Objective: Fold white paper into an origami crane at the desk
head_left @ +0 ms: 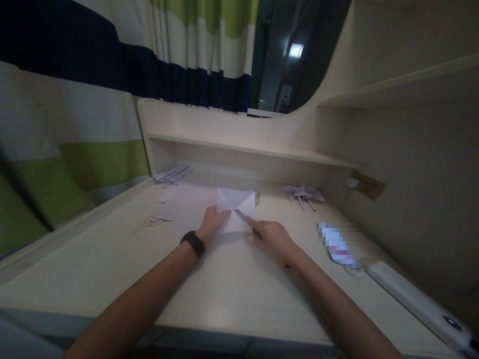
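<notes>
Dim light falls on the pale wooden desk (232, 294), with a striped green, white and navy curtain (75, 124) behind. Left of the white square paper sheet (235, 212) lie thin paper strips (172, 174). The sheet sits mid-desk, turned like a diamond with a corner toward the person; diagonal creases already cross it, but it is otherwise unfolded. The left hand (213, 222) presses the sheet's left corner flat, fingers together. The right hand (273, 239) pinches a slim blade-like tool (245, 219), its long axis running up-left across the sheet. Right of the sheet rests a finished folded paper pinwheel (304, 193).
</notes>
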Motion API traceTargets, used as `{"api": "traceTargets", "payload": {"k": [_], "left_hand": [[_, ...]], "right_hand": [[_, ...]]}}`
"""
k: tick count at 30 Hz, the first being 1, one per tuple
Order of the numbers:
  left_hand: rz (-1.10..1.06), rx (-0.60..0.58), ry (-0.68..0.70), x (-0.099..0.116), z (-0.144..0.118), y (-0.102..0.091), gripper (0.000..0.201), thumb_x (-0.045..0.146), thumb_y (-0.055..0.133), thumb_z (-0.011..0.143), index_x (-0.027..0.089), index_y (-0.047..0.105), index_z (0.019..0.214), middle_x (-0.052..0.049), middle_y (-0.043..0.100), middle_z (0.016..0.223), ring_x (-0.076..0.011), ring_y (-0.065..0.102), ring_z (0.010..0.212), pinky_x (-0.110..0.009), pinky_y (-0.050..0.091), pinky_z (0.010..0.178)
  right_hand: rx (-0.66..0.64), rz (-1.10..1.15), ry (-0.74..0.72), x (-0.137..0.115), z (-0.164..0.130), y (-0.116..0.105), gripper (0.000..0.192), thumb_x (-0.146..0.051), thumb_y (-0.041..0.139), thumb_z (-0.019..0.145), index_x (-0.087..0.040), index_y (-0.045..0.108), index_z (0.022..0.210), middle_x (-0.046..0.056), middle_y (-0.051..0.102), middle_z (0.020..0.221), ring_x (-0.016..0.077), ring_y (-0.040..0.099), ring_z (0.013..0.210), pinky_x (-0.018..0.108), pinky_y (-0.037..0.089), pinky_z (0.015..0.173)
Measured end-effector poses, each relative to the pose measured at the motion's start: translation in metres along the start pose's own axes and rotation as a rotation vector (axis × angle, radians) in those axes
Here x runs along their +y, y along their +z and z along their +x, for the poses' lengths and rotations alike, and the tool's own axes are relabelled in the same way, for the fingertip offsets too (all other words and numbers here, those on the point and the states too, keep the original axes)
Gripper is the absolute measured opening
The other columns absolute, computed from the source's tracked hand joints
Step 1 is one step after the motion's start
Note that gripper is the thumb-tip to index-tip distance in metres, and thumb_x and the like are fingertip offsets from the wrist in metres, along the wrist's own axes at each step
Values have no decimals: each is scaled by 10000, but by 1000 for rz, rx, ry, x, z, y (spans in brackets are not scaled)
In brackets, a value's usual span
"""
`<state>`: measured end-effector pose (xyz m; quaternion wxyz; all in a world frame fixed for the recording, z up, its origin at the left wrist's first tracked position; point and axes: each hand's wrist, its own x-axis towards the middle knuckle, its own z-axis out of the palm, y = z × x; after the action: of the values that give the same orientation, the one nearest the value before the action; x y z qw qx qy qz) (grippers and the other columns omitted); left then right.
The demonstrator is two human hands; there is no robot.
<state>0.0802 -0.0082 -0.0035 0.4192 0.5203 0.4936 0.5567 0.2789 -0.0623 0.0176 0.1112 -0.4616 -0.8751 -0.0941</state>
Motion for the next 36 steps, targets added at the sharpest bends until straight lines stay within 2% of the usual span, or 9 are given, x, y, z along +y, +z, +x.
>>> {"api": "traceTargets", "payload": {"k": [8,21,26,31,36], "left_hand": [[-19,-23,-5,5,-3,1,289,204,646,669,59,671,918,-155,707,934,-234,664,761,-277,508,600],[-2,-9,1,1,-2,1,293,221,646,664,65,669,911,-154,706,938,-236,661,774,-281,508,613],[117,13,41,2,-2,0,233,222,637,674,70,679,846,-142,713,869,-237,655,749,-274,494,592],[199,22,109,1,-1,-1,249,247,616,694,76,693,857,-126,715,840,-240,653,738,-272,481,581],[359,53,202,1,-1,0,251,268,594,720,87,705,853,-120,716,813,-248,653,733,-286,478,626]], "right_hand": [[-6,-19,4,-1,0,-1,567,-224,430,813,-226,360,1375,60,685,1000,176,629,806,251,407,663],[-29,-43,-13,-1,0,-2,579,-222,427,810,-210,357,1384,72,682,985,171,610,783,250,379,643],[-28,-49,-27,-2,0,-3,617,-211,439,797,-226,325,1404,65,680,981,168,604,768,248,370,631],[-46,-33,18,-4,0,-4,592,-221,442,801,-225,365,1388,72,688,971,180,626,782,255,403,658],[-13,110,11,-6,2,1,590,-223,448,802,-175,376,1386,92,682,1043,198,637,885,266,441,753]]}}
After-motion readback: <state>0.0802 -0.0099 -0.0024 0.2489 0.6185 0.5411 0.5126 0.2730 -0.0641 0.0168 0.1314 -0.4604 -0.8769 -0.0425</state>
